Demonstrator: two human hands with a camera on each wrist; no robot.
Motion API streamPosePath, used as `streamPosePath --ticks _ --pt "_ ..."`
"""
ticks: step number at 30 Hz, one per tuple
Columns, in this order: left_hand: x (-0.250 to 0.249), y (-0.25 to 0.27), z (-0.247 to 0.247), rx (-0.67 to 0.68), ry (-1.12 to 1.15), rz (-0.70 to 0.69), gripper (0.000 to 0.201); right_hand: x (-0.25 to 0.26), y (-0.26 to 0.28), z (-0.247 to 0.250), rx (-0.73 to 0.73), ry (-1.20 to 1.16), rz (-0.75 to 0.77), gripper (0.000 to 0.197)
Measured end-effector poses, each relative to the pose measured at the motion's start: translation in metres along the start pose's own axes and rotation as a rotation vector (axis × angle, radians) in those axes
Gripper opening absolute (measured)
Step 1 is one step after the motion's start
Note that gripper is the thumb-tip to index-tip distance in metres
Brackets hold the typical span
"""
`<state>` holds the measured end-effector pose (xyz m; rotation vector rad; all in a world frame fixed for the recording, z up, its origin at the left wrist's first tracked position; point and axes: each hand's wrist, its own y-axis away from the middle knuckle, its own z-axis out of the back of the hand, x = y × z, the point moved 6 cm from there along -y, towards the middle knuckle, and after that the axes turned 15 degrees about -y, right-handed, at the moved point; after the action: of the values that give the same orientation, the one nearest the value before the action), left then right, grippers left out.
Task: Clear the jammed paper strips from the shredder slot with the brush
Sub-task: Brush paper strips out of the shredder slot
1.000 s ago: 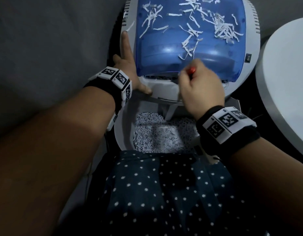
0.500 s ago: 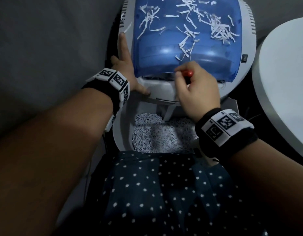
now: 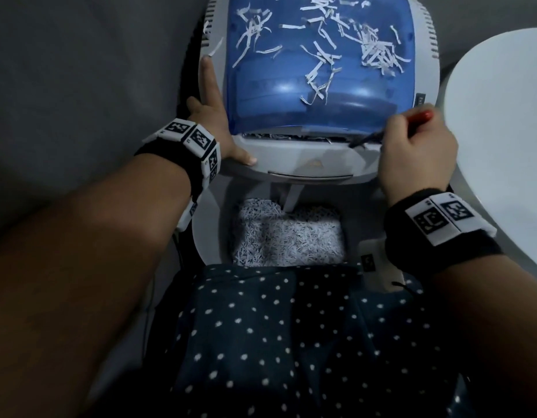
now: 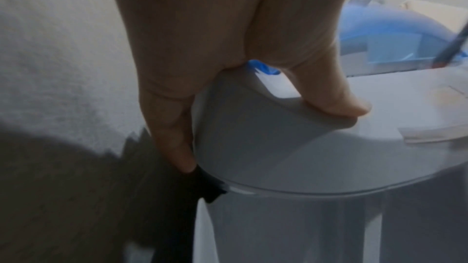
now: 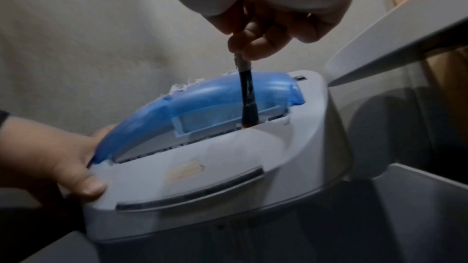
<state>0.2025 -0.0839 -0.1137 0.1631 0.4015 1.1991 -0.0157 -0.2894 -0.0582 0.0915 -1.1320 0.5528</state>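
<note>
The right hand [image 3: 418, 158] has slid rightward, its grip pinching the brush [image 5: 247, 95], bristles below in the shredder slot [image 5: 192, 143].

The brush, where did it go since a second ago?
The right hand slid the brush from the middle of the shredder slot to its right end, bristles in the slot. The left hand still braces the shredder's left side, and paper strips still litter the blue cover.
</note>
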Motion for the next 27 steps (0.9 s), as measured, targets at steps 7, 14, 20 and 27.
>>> streamPosePath --ticks 7,14,20,27 --pt "-0.002 0.004 0.0 -0.014 -0.003 0.004 0.166 -0.029 0.017 -0.011 0.097 0.025 -0.151 0.026" --pt "-0.003 0.002 0.001 0.0 0.007 0.0 0.165 -0.032 0.016 -0.04 0.188 -0.019 -0.217 0.034" --pt "-0.003 0.002 0.001 0.0 0.004 0.002 0.164 -0.024 0.022 -0.061 0.383 -0.055 -0.226 0.018" --pt "-0.003 0.003 0.0 -0.008 0.002 -0.001 0.164 -0.01 0.039 -0.079 0.464 -0.159 -0.222 0.014"
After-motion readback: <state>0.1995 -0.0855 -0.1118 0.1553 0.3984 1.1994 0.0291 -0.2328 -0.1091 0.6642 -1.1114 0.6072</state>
